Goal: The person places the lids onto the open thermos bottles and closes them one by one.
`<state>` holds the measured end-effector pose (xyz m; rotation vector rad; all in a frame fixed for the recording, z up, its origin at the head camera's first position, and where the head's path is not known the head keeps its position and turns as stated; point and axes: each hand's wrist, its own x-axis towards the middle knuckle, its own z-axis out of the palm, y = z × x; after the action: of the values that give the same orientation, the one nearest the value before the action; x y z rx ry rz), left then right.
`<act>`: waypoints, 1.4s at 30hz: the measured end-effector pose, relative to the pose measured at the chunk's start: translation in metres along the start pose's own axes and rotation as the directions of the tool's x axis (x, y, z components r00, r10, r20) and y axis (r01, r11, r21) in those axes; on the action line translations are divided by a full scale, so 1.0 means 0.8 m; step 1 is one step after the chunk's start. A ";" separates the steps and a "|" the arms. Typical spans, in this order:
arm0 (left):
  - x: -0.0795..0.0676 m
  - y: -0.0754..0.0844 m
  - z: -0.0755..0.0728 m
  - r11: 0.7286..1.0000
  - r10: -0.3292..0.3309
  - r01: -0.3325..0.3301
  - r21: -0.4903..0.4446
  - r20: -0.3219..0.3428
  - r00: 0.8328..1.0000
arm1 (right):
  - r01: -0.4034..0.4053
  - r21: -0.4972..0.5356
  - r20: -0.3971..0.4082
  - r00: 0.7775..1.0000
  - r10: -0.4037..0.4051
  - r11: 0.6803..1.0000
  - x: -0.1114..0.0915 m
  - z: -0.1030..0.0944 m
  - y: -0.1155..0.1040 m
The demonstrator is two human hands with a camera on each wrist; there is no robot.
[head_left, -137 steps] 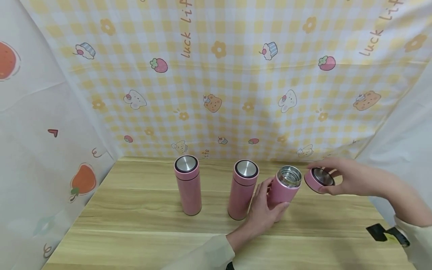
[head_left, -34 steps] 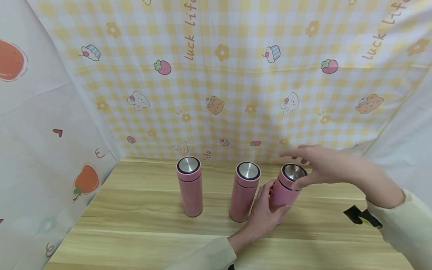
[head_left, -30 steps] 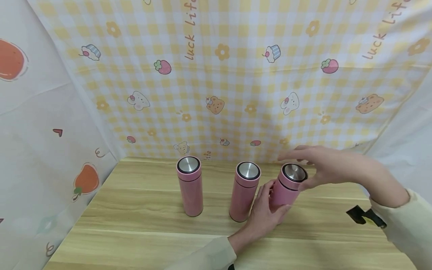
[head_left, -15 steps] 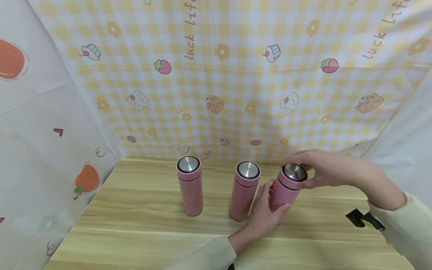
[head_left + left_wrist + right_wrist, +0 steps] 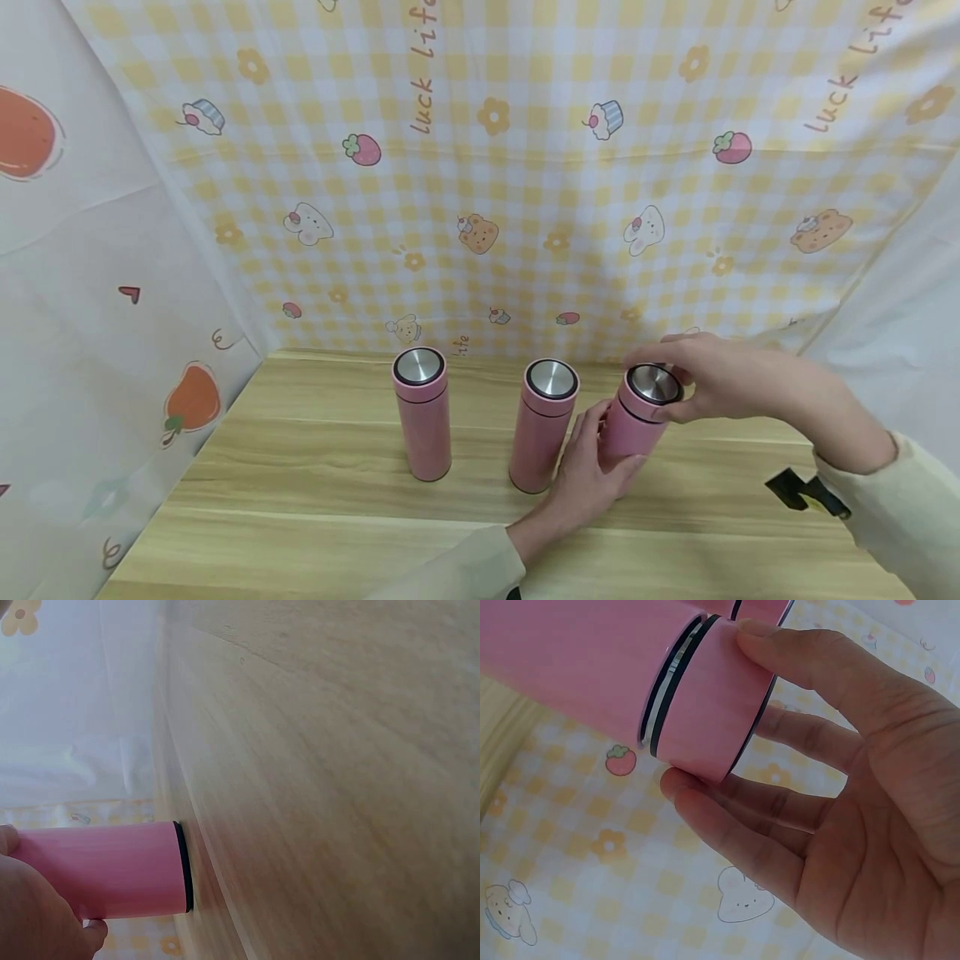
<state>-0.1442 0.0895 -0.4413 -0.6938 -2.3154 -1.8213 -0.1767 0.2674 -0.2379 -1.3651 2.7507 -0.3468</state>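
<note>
A pink thermos flask (image 5: 626, 433) stands upright at the right of the row, its lower body gripped by my left hand (image 5: 587, 477). In the left wrist view, the flask's black-edged base meets the wooden tabletop. My right hand (image 5: 723, 377) pinches the lid (image 5: 712, 701) on top, thumb on the near side and fingers round the far side. A thin silvery strip of neck (image 5: 666, 690) shows between lid and body in the right wrist view. The lid's top is a brushed steel disc in a black ring.
Two more pink thermos flasks with lids on stand to the left: a middle flask (image 5: 538, 450) close to my left fingers, and a left flask (image 5: 424, 433) farther off. Behind the wooden table (image 5: 300, 475) hangs a yellow checked cloth (image 5: 525, 183).
The lid, earlier held right of the uncovered flask, now sits on its mouth. Over the last second my right fingers loosened around the lid and closed on it again. The left hand kept its hold.
</note>
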 end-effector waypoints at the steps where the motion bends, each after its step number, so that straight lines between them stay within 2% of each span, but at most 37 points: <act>1: 0.000 0.000 0.000 1.000 0.001 -0.001 0.001 0.000 1.000 | -0.001 -0.007 -0.006 1.000 0.001 1.000 0.000 0.001 0.000; 7: -0.001 0.001 0.000 1.000 -0.004 0.004 -0.001 0.005 1.000 | -0.023 -0.051 -0.023 1.000 0.021 0.998 0.001 0.003 -0.002; 18: 0.000 0.000 0.000 1.000 -0.012 0.012 -0.006 0.008 1.000 | -0.049 -0.068 -0.030 0.998 0.047 0.996 0.000 0.005 -0.004; 22: 0.000 0.001 0.000 1.000 -0.012 0.012 -0.006 0.010 1.000 | -0.080 -0.040 -0.015 0.997 0.079 0.996 -0.004 0.000 -0.006; 24: 0.000 0.001 0.000 1.000 -0.009 0.009 -0.003 0.009 1.000 | -0.089 0.008 -0.002 0.996 0.089 0.996 -0.007 -0.004 -0.006; 26: 0.000 0.002 0.000 1.000 -0.002 0.002 0.000 0.009 1.000 | -0.075 0.056 0.011 0.997 0.074 0.996 -0.008 -0.007 -0.006; 28: -0.001 0.002 0.000 1.000 0.000 0.000 0.002 0.009 1.000 | -0.022 0.073 0.013 1.000 0.021 0.997 -0.007 -0.008 -0.004; 32: -0.001 0.002 -0.001 1.000 -0.001 0.001 -0.001 0.013 1.000 | 0.062 0.036 0.027 0.998 -0.063 0.997 -0.006 -0.010 0.000; 37: -0.002 0.002 -0.001 1.000 -0.005 0.005 -0.010 0.019 1.000 | 0.055 0.036 0.056 0.997 -0.057 0.998 -0.004 -0.008 0.000; 42: -0.001 0.002 -0.001 1.000 -0.004 0.004 -0.005 0.013 1.000 | 0.045 0.022 0.051 0.998 -0.046 0.999 -0.002 -0.007 -0.002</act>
<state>-0.1431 0.0884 -0.4401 -0.7044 -2.3233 -1.8300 -0.1754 0.2684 -0.2318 -1.4136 2.6708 -0.3377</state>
